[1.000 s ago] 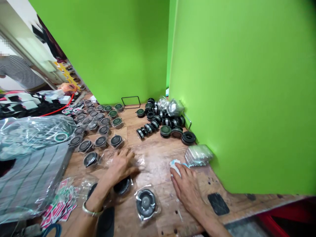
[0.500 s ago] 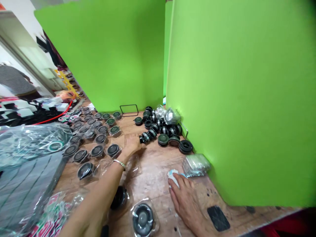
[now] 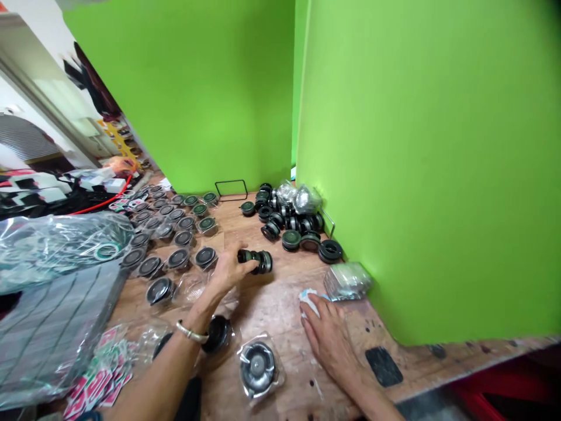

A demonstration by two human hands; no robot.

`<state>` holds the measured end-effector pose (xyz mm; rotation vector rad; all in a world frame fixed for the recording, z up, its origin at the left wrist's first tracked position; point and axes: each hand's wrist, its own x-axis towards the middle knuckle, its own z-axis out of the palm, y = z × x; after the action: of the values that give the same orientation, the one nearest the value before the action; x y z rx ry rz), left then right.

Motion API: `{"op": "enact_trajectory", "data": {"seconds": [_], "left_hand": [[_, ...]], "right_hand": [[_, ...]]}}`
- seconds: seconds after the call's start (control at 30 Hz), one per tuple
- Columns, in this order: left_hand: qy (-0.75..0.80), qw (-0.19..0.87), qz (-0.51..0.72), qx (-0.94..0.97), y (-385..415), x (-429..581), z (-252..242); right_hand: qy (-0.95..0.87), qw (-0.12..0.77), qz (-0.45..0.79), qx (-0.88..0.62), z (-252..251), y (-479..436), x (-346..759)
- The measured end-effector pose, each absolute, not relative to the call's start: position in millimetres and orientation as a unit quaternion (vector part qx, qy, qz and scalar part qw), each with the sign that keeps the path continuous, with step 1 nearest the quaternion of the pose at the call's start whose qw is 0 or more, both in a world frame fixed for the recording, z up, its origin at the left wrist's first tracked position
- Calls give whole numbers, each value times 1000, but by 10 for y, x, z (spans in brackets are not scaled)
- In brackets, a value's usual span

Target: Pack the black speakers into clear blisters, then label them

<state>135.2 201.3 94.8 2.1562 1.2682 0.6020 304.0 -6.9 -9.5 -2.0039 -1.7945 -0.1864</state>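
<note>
My left hand (image 3: 228, 270) is closed around a short row of black round discs (image 3: 258, 261) with grey bands, held on its side above the wooden table. A pile of similar black discs (image 3: 291, 240) lies just beyond, against the green panels. My right hand (image 3: 326, 333) rests on the table with its fingers bent over a crumpled white-and-blue cloth (image 3: 309, 302), which shows past the fingertips. In front of me, between my arms, a disc in a clear plastic tray (image 3: 257, 367) lies on the table. Another black disc (image 3: 217, 333) sits beside my left forearm.
Several packed discs (image 3: 179, 258) stand in rows at the left. Green panels (image 3: 416, 164) wall the back and right. A clear plastic pack (image 3: 348, 280) touches the right panel. Bagged rings (image 3: 65, 242), printed cards (image 3: 99, 374) and a black patch (image 3: 384, 366) lie around.
My left hand has drawn back from the pile towards me, bringing a row of discs away with it. My right hand stays on the cloth.
</note>
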Motion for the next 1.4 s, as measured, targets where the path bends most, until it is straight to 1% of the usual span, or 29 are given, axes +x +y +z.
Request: {"op": "enact_trajectory", "data": {"seconds": [0.07,0.13,0.17,0.23,0.3,0.37,0.43,0.5,0.57,0.63,0.7,0.77,0.93,0.97,1.0,1.03,1.1,1.17,1.23,1.27,1.3,1.4], "left_hand": [[458,331,248,787,1882,1394,1012],[431,384,254,776,1680,1440,1070],[415,415,257,768,1557,1459,1089],[384,485,264,740,1296,1474,1101],[352,540,272,715,1064,1446,1091],[335,571,274,698,904,1372,1073],[337,626,273,647,826,1266,1050],[346,724,277,528,809,1157,1022],[349,809,301,365,828,1077,992],[346,850,327,227,859,1039,970],[348,862,337,148,886,1035,962],[357,868,328,107,903,1046,973],[380,876,295,15,920,1104,1066],[383,874,297,3,918,1123,1082],[387,871,303,-5,914,1144,1092],[388,869,308,-9,906,1169,1094],[382,873,305,-1,880,1228,1077],[368,887,280,18,841,1298,1042],[356,898,257,32,795,1369,1009],[354,899,256,36,769,1400,1000],[351,897,265,51,742,1423,997],[343,871,318,151,660,1423,1017]], "right_hand": [[-631,271,-71,-724,-30,-97,3060],[-601,349,-45,-717,127,-124,3045],[-580,403,-7,-708,237,-129,3020],[-524,515,114,-669,488,-105,2947],[-454,590,248,-620,713,-29,2875],[-383,610,352,-598,842,89,2844],[-341,587,404,-614,843,235,2869],[-367,544,368,-659,741,408,2930],[-429,502,288,-693,593,596,2989],[-470,479,239,-701,469,759,3022],[-507,451,231,-697,409,838,3028],[-559,401,199,-698,405,790,3024],[-675,199,20,-710,300,208,3077],[-684,170,-11,-709,238,75,3103],[-690,161,-31,-705,177,-42,3130],[-690,174,-39,-702,133,-135,3155],[-661,261,-18,-703,146,-240,3173],[-591,376,14,-713,326,-255,3122],[-539,466,7,-702,624,-220,3000],[-549,491,-15,-677,782,-195,2926],[-588,495,-38,-639,928,-170,2856],[-691,477,-76,-537,1224,-98,2737]]}}
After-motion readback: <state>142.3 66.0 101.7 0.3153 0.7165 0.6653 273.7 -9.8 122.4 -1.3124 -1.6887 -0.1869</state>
